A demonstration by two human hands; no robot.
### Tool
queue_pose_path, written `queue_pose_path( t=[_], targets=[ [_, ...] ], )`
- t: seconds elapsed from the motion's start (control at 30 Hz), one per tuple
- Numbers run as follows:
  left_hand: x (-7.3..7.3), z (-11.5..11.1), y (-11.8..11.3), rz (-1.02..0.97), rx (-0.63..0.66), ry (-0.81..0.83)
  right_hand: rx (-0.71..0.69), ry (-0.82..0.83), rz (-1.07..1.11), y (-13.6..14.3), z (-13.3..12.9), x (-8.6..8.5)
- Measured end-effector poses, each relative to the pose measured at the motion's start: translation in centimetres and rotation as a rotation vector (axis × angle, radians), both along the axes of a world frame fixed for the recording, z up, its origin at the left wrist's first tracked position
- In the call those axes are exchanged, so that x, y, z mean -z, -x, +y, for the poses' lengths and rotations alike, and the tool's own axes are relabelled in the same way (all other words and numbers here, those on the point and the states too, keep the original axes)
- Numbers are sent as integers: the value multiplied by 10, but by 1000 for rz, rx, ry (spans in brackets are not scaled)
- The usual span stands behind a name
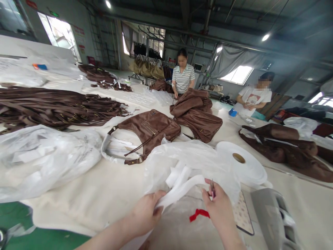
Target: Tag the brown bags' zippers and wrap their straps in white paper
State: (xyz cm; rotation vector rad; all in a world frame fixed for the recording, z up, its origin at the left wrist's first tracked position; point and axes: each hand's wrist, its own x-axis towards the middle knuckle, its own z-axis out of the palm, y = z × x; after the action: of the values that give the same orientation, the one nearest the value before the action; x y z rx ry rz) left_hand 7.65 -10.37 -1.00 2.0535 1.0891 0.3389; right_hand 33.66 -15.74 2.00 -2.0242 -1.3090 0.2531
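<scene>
My left hand [147,210] is closed on a white strip [179,189] of thin, soft material, pinched between thumb and fingers. The strip arches up and to the right, with loose folds behind it. My right hand [220,201] is closed around small thread snips [212,189], their pointed metal tip showing above the fingers. Its index fingertip is at the strip's right end; whether it presses on the strip I cannot tell. Below the strip, a red ribbon piece [199,214] lies left of my right wrist. Clear plastic bags [192,152] are spread behind both hands.
A brown handbag [158,130] lies ahead, its strap wrapped in white. A large white roll [240,163] and a grey tape dispenser [270,218] are at right. Brown straps [57,106] are heaped at left. Two people stand across the table, beside more brown bags [196,114].
</scene>
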Motion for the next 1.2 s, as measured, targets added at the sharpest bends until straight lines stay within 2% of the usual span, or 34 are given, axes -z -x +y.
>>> queue_pose_path(
  t=[0.13,0.4,0.53,0.67,0.83,1.0,1.2],
  targets=[
    [4,-2,5,-32,10,20,-47,48,37,5,16,4],
    [15,-3,9,-49,25,-14,-77,79,-84,11,54,1],
    [12,-2,9,-44,23,-5,-109,97,-83,11,69,5],
    [5,-1,8,-45,30,7,-130,111,-68,10,74,10],
    [11,-1,8,-56,37,-8,-156,102,-44,9,68,10],
    [18,-1,8,-65,28,-47,-151,95,-73,11,49,0],
    [10,0,10,-121,87,-25,3,-146,-210,22,4,-12]
  ],
)
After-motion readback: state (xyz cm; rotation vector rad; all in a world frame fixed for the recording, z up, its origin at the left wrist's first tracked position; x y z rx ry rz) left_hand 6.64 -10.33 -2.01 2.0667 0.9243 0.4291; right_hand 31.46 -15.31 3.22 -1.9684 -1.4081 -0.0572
